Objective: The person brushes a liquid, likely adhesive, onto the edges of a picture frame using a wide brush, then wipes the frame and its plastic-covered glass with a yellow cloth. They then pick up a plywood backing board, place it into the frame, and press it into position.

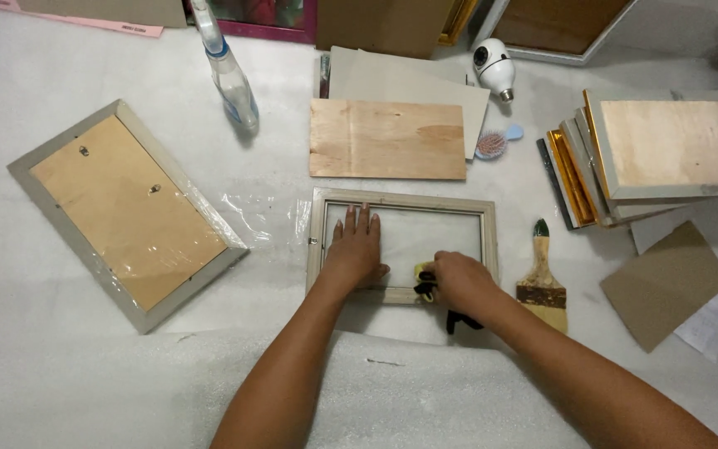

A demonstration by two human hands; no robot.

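Pale wood, clear plastic, matt white foam

The rectangular pale wooden frame (402,202) looks matt and bare-grained; the plywood backing board (386,139) is smooth; glossy clear plastic wrap (247,218) crinkles on the soft foam-covered worktop (60,366).

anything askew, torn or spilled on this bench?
No spill or damage shows. The big frame at left lies face down at an angle, loose plastic wrap trailing off its edge. The stack of frames at right is fanned out unevenly.
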